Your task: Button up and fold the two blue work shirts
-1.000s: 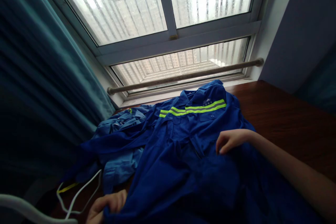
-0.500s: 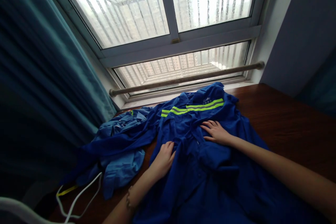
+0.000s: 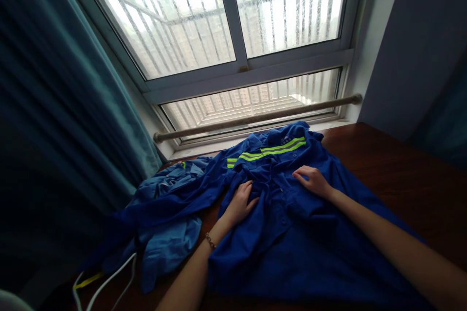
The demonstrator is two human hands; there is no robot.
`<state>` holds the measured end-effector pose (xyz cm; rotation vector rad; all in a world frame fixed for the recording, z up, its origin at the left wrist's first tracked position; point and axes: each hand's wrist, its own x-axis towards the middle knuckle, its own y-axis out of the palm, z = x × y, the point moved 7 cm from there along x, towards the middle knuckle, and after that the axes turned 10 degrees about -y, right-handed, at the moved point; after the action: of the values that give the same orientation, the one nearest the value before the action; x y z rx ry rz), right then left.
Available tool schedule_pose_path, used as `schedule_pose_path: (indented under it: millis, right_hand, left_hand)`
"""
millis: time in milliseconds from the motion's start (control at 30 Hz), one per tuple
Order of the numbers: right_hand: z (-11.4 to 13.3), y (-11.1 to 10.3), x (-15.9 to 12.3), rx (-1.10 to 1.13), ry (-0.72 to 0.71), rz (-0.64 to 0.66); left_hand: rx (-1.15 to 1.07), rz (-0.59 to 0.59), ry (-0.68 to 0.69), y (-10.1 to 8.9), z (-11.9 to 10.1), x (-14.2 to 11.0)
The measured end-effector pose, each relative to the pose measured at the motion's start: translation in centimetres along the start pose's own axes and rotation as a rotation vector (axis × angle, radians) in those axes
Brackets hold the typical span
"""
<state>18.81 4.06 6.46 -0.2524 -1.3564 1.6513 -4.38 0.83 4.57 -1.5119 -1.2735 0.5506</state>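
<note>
Jacket (image 3: 299,238) of deep-blue cloth, neon-striped, lies on the brown wooden table (image 3: 394,165); my left hand (image 3: 241,201) touches it, grip open; my right hand (image 3: 314,181) curls there, hold unclear.

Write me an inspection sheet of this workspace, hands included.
Surface: dark wooden surface, partly covered.
Job's things: blue work jacket with yellow-green striping, spread and wrinkled.
Clutter: lighter blue garment, crumpled; white looped item, possibly a hanger.
Hands: left and right at the jacket; grip unclear. Bracelet on left wrist.
Cables: nothing seen for certain.
Surroundings: blue-green curtain, window, horizontal rail.
</note>
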Motion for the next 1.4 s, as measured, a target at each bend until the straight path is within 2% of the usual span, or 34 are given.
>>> schedule_pose_path:
  millis: [100,167,233,300,367,400,467,533,600,667,700,767,800,867,967,1033,1133,1233,1333,1400]
  right_hand:
    - [4.5,0.1,-0.4,0.092,-0.16,0.182]
    - [6.9,0.4,-0.6,0.09,-0.219,0.262]
    - [8.2,1.2,-0.8,0.051,-0.245,0.331]
    - [8.8,2.3,-1.3,0.038,-0.258,0.436]
    - [9.0,2.8,-1.9,0.102,-0.251,0.545]
    - [9.3,2.6,-2.3,0.173,-0.258,0.611]
    - [11.0,1.5,-3.4,0.402,-0.317,0.82]
    - [13.8,-0.6,-5.4,0.723,-0.393,1.154]
    - [16.1,-3.5,-7.3,1.005,-0.363,1.497]
    - [17.3,-5.8,-8.1,1.144,-0.295,1.672]
    - [17.5,-6.3,-8.2,1.167,-0.269,1.694]
    - [17.1,-6.2,-7.9,1.153,-0.236,1.615]
    - [16.6,-5.7,-7.6,1.119,-0.221,1.526]
    - [15.1,-4.2,-6.5,0.983,-0.181,1.276]
    - [12.3,-1.8,-4.9,0.534,-0.131,0.895]
    - [10.6,-0.5,-4.5,0.161,-0.073,0.766]
    - [8.1,1.3,-4.5,-0.192,0.086,0.748]
    - [6.1,2.1,-4.4,-0.294,0.189,0.74]
    - [4.6,1.7,-4.1,-0.364,0.202,0.678]
    - [4.2,1.4,-4.0,-0.375,0.202,0.678]
  left_hand:
    - [0.064,-0.144,-0.019,-2.0,-1.7,-0.7]
    - [0.128,-0.175,-0.041,-3.0,-3.6,-1.4]
    - [0.177,-0.074,-0.033,-2.9,-6.0,-2.1]
    - [0.199,0.115,0.017,-1.6,-8.3,-3.2]
    - [0.213,0.258,0.055,-0.3,-9.8,-4.3]
    - [0.226,0.293,0.059,0.2,-10.2,-4.6]
    - [0.263,0.312,0.043,0.9,-10.2,-4.8]
    - [0.295,0.306,0.002,1.2,-9.6,-4.5]
    - [0.302,0.278,-0.027,1.0,-9.1,-4.2]
    - [0.287,0.234,0.04,0.7,-9.6,-4.0]
    - [0.272,0.222,0.113,0.6,-10.2,-4.1]
    - [0.246,0.245,0.249,0.7,-11.3,-4.5]
    - [0.246,0.271,0.273,1.0,-11.5,-4.6]
    - [0.274,0.303,0.231,1.3,-11.3,-4.7]
    - [0.331,0.274,0.125,1.2,-10.5,-4.5]
    - [0.348,0.261,0.087,1.2,-10.1,-4.3]
    - [0.36,0.292,0.084,1.6,-9.8,-4.3]
    - [0.343,0.368,0.103,2.4,-9.7,-4.3]
    - [0.273,0.447,0.094,2.9,-9.6,-4.3]
    - [0.232,0.454,0.091,2.6,-9.8,-4.3]
